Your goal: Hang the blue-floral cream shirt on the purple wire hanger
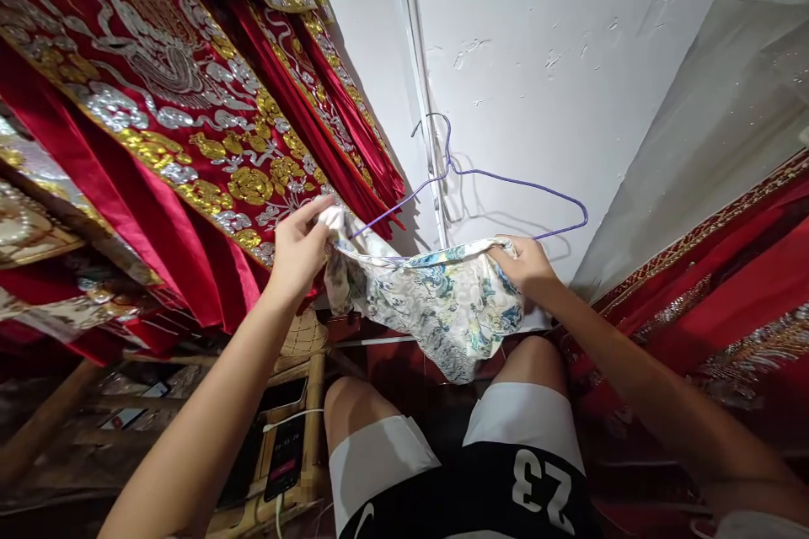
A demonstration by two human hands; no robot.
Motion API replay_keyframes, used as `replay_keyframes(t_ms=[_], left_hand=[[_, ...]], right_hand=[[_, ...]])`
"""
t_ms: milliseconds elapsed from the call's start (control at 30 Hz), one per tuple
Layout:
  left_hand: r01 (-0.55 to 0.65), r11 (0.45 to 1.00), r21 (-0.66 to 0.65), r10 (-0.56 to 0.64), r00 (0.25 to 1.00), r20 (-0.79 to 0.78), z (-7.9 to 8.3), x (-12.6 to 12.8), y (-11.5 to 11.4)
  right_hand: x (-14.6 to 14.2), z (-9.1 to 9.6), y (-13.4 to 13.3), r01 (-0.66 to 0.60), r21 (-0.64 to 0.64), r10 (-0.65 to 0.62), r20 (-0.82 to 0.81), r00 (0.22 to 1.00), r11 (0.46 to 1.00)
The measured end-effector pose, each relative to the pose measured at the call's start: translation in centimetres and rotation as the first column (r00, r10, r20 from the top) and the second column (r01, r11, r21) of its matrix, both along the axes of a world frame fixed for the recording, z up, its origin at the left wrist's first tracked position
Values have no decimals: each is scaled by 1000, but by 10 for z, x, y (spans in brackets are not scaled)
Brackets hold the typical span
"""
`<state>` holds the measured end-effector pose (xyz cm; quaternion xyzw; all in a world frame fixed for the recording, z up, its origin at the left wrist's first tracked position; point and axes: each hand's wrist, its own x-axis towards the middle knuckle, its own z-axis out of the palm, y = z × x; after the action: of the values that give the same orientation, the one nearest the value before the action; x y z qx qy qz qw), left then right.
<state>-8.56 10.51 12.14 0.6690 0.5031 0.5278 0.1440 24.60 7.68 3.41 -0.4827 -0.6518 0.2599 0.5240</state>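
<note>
A purple wire hanger (524, 183) stands out in front of the wall, its dark hook beside a thin vertical pole. White floral-printed clothing (436, 299) with blue and green patterns hangs at the hanger's lower part, in front of its bottom bar. My left hand (302, 246) pinches the garment's left upper corner near the hanger's left arm. At the right end of the top edge, my right hand (523, 266) grips the cloth, just below the hanger's right arm. The garment sags between and below both hands. Whether the hook rests on anything is hard to make out.
Red garments (190, 101) with gold and silver embroidery hang at the left. More red cloth (746, 312) lies along the right, by a translucent cover. A phone (284, 456) with a white cable rests on a bamboo stand (314, 408) beside my left knee.
</note>
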Motion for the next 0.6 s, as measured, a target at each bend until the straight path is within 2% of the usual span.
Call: replay_keyframes(t_ms=[100, 233, 333, 400, 467, 533, 600], left_hand=[[113, 991, 65, -103, 985, -139, 9, 23, 23], [262, 965, 11, -238, 892, -384, 2, 43, 41], [208, 978, 22, -171, 855, -491, -6, 45, 38], [144, 988, 50, -94, 837, -539, -5, 45, 32], [139, 989, 57, -83, 820, -567, 1, 45, 26], [147, 988, 58, -87, 813, -576, 9, 45, 24], [134, 989, 67, -75, 831, -552, 14, 42, 27]], right_hand=[[-20, -9, -3, -22, -55, 16, -110, 994, 998], [-27, -14, -9, -45, -80, 40, -64, 997, 996], [-4, -6, -11, 101, 84, -93, -86, 992, 991], [24, 7, -9, 273, 208, -238, -175, 955, 939], [57, 25, -4, 369, 234, -331, -188, 925, 899], [87, 45, 4, 302, 120, -297, -57, 953, 946], [105, 64, 11, 121, -105, -118, 34, 992, 987]])
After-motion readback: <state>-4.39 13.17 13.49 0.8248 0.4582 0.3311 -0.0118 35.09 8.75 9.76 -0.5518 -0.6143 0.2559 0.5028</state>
